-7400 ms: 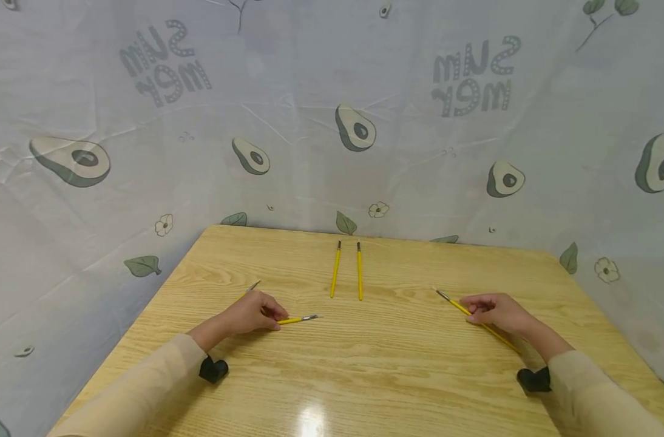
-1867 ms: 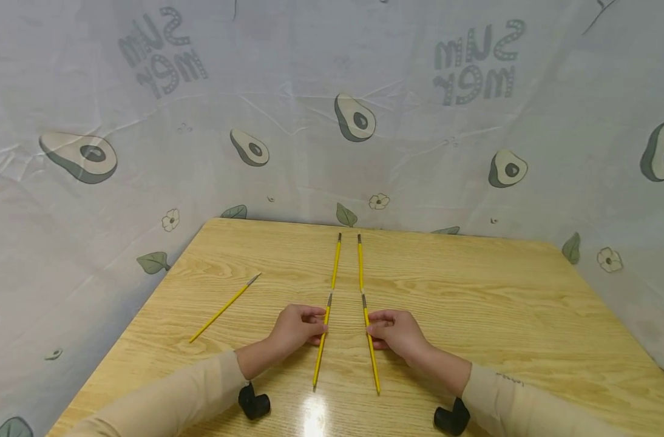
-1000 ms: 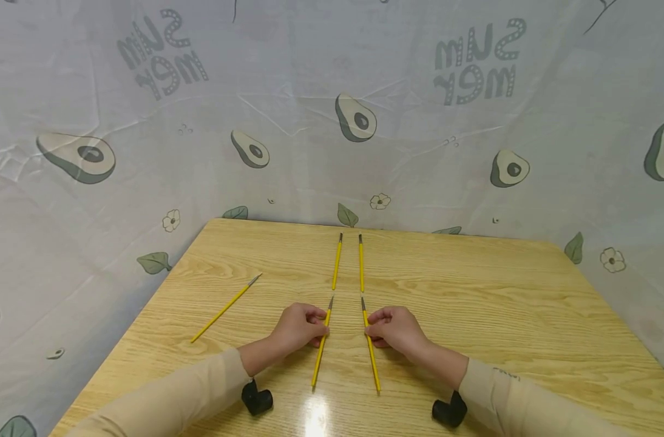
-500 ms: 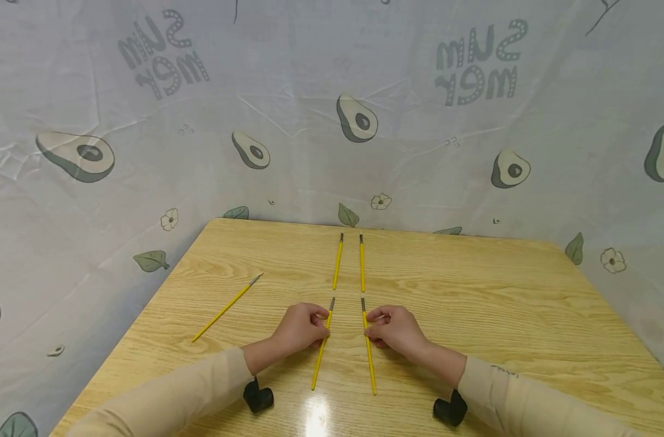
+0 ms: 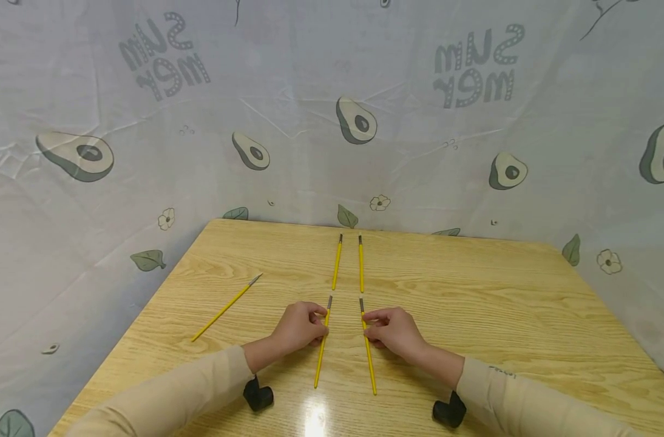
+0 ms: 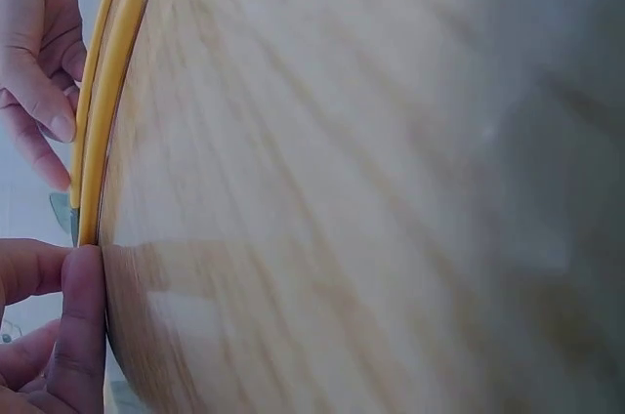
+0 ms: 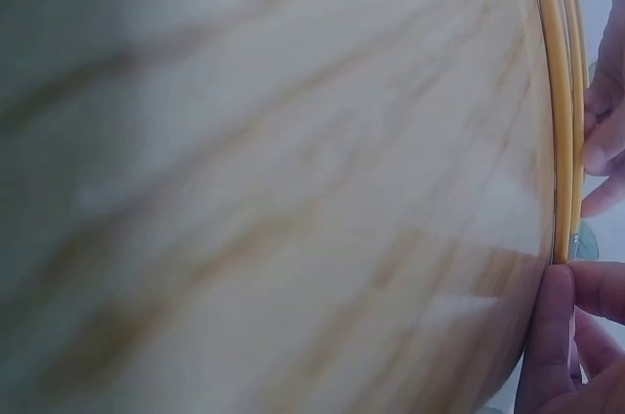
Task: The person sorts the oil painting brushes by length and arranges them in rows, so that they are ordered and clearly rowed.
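Observation:
Near the middle of the wooden table, my left hand (image 5: 298, 328) pinches a yellow paintbrush (image 5: 320, 364) between thumb and fingers. Opposite it, my right hand (image 5: 397, 332) pinches a second yellow paintbrush (image 5: 371, 364). Both brushes lie low along the tabletop, dark ferrules pointing away from me, their near ends spread slightly wider. Just beyond them lie two more brushes, a left one (image 5: 337, 262) and a right one (image 5: 361, 264), a small gap separating each from the held brush. In the left wrist view, the thumb (image 6: 84, 321) presses at the held brush (image 6: 109, 102).
One more yellow paintbrush (image 5: 225, 309) lies slantwise on the table's left side, apart from the left hand. The wooden table (image 5: 474, 291) ends at a pale curtain (image 5: 304, 158) printed with avocados. Black wrist mounts (image 5: 258, 394) hang under both sleeves.
Since the earliest frame, both hands have come inward to the middle, each bringing its brush to point away from me. Over the last second the held brushes shift only slightly.

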Available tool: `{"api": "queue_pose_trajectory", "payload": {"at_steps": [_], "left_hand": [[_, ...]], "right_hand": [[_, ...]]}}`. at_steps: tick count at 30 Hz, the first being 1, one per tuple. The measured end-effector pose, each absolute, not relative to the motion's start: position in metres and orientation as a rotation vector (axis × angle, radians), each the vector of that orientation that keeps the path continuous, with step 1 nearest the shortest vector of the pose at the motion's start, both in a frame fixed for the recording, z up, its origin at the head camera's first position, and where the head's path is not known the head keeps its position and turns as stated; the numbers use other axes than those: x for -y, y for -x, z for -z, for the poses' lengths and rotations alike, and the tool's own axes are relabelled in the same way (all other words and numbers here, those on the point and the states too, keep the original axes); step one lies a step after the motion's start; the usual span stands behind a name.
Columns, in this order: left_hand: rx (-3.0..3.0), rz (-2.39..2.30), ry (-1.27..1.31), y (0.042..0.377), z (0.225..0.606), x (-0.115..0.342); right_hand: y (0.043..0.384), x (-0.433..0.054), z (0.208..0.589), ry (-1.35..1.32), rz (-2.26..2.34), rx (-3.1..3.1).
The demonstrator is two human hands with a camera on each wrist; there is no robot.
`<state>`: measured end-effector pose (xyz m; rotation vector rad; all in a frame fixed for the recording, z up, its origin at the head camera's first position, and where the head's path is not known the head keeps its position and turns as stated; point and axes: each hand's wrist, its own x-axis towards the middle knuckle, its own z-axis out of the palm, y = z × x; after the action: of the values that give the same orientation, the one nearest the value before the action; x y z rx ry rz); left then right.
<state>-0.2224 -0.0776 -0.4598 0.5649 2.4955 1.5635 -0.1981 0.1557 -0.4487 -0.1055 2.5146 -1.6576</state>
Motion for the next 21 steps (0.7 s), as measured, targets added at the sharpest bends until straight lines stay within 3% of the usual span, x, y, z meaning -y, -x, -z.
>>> {"api": "queue_pose_trajectory", "payload": {"at_steps": [21], "left_hand": [[-2.462, -1.566, -0.565, 0.2227, 0.4604, 0.0788]], "right_hand": [[0.1962, -0.1537, 0.4501, 0.067, 1.66, -2.538]]}}
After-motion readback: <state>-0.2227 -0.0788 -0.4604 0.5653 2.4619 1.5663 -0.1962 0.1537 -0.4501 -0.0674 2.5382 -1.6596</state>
